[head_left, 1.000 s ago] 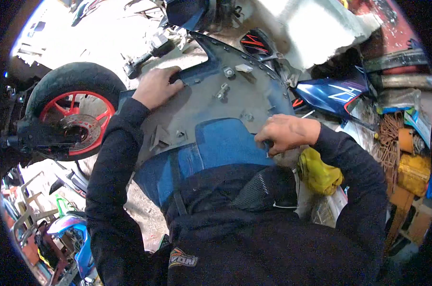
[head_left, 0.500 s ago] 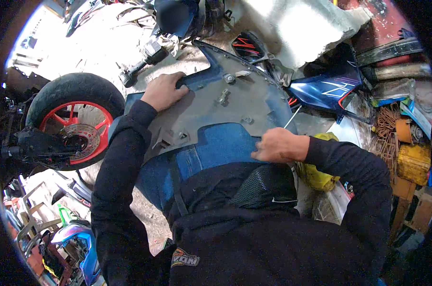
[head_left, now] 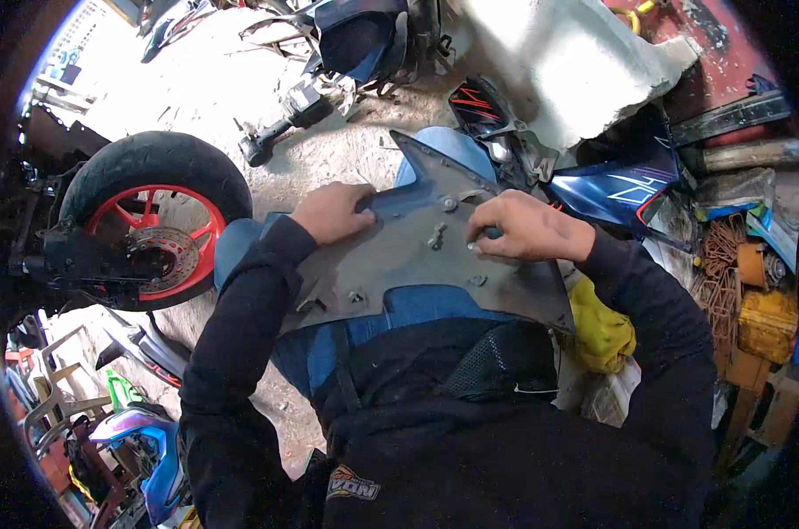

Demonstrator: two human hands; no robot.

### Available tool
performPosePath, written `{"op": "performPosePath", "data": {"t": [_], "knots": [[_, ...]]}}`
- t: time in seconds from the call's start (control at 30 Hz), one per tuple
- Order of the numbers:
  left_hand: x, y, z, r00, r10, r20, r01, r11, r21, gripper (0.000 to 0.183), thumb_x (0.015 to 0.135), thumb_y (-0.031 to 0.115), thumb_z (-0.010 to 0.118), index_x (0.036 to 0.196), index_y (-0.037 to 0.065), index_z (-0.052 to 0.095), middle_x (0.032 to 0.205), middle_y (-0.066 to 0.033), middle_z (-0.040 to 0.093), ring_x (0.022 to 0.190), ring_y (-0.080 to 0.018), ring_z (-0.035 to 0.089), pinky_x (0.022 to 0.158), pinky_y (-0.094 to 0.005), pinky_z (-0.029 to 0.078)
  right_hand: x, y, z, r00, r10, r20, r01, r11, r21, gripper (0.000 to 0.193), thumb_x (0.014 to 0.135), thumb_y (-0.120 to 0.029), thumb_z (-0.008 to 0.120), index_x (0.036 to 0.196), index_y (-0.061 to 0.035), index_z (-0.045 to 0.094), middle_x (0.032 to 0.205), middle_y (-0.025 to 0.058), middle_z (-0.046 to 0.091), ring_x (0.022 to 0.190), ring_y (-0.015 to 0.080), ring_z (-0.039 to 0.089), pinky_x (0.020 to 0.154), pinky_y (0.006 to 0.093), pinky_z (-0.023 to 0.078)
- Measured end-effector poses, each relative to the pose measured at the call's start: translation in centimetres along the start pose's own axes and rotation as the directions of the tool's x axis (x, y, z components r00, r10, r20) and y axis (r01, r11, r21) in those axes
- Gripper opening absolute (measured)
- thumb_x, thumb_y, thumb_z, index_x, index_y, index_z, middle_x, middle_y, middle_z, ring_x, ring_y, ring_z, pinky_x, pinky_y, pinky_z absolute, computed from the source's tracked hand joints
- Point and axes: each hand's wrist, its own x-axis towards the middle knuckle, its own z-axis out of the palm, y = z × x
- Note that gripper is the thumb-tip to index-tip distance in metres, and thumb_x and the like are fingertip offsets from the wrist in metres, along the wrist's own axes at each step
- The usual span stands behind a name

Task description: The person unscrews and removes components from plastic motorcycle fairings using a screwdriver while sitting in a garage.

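Observation:
A motorcycle fairing panel (head_left: pixel 399 256) lies across my lap, its dull grey-brown inner face up, with several mounting posts and clips on it. My left hand (head_left: pixel 333 213) grips its far left edge, thumb on the inner face. Over the panel's right part, my right hand (head_left: pixel 527 225) is closed around a thin-shafted tool. Only a dark end (head_left: pixel 492 233) shows between the fingers; the shaft is hidden now. Close to the right hand, a small metal post (head_left: pixel 449 203) stands on the panel. Another raised clip (head_left: pixel 436 236) sits near the panel's middle.
To the left stands a motorcycle rear wheel (head_left: pixel 152 220) with a red rim. A dark power tool (head_left: pixel 285 119) lies on the floor beyond. Blue-black fairing parts (head_left: pixel 624 181) lie at the right, near a yellow bag (head_left: pixel 602 326). More fairings (head_left: pixel 148 450) crowd the lower left.
My right hand has moved from the panel's near right edge up over its inner face. The panel's far edge has come nearer, uncovering my knee. My left hand keeps its hold.

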Motion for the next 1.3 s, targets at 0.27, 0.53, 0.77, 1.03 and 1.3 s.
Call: {"op": "performPosePath", "data": {"t": [0.27, 0.53, 0.77, 1.03, 1.3], "knots": [[-0.2, -1.0, 0.5, 0.998, 0.048, -0.038, -0.049, 0.999, -0.003, 0.05, 0.08, 0.035, 0.064, 0.119, 0.004, 0.063, 0.103, -0.0226, 0.068, 0.097, -0.0404, 0.064, 0.086, -0.047, 0.05, 0.6, 0.2, 1.1, 0.947, 0.026, 0.319, -0.048, 0.997, 0.062, 0.026, 0.083, -0.025, 0.067, 0.094, -0.0015, 0.071, 0.09, 0.0148, 0.071, 0.087, 0.0311, 0.067, 0.078, 0.0394, 0.05], [-0.6, -1.6, 0.9, 0.989, 0.105, -0.107, -0.105, 0.994, 0.004, 0.047, 0.079, 0.035, 0.064, 0.116, 0.007, 0.065, 0.099, -0.0214, 0.068, 0.095, -0.04, 0.064, 0.085, -0.0486, 0.05, 0.3, 1.4, 1.5, 0.948, -0.072, 0.311, 0.082, 0.996, -0.021, 0.027, 0.081, -0.026, 0.068, 0.095, -0.0028, 0.071, 0.091, 0.0163, 0.07, 0.089, 0.0338, 0.066, 0.079, 0.0418, 0.05], [-0.7, -1.4, 0.7, 0.99, 0.078, -0.117, -0.075, 0.997, 0.032, 0.048, 0.079, 0.038, 0.064, 0.116, 0.007, 0.065, 0.097, -0.0213, 0.068, 0.093, -0.0402, 0.065, 0.083, -0.0486, 0.05, 2.1, -1.4, 0.2, 0.904, 0.045, 0.426, 0.049, 0.977, -0.208, 0.025, 0.08, -0.026, 0.064, 0.092, -0.0061, 0.072, 0.087, 0.0173, 0.069, 0.086, 0.0351, 0.066, 0.077, 0.0439, 0.051], [-0.8, -1.0, 0.6, 0.996, 0.063, -0.062, -0.062, 0.998, 0.014, 0.048, 0.08, 0.037, 0.063, 0.117, 0.006, 0.063, 0.098, -0.0226, 0.067, 0.094, -0.0407, 0.064, 0.083, -0.0493, 0.049, 2.9, -1.7, 0.8, 0.866, -0.021, 0.499, 0.187, 0.94, -0.285, 0.022, 0.081, -0.03, 0.06, 0.086, -0.012, 0.072, 0.083, 0.0147, 0.069, 0.084, 0.0347, 0.067, 0.075, 0.0448, 0.052], [-1.2, -0.6, 0.2, 0.992, 0.099, -0.073, -0.1, 0.995, -0.006, 0.047, 0.079, 0.033, 0.063, 0.117, 0.005, 0.064, 0.102, -0.0211, 0.067, 0.098, -0.0384, 0.063, 0.087, -0.048, 0.049, 2.9, -3.0, 1.6, 0.824, 0.107, 0.557, 0.11, 0.933, -0.342, 0.036, 0.083, -0.037, 0.059, 0.085, -0.0028, 0.071, 0.091, 0.0234, 0.068, 0.094, 0.0402, 0.064, 0.086, 0.0475, 0.05]]}}
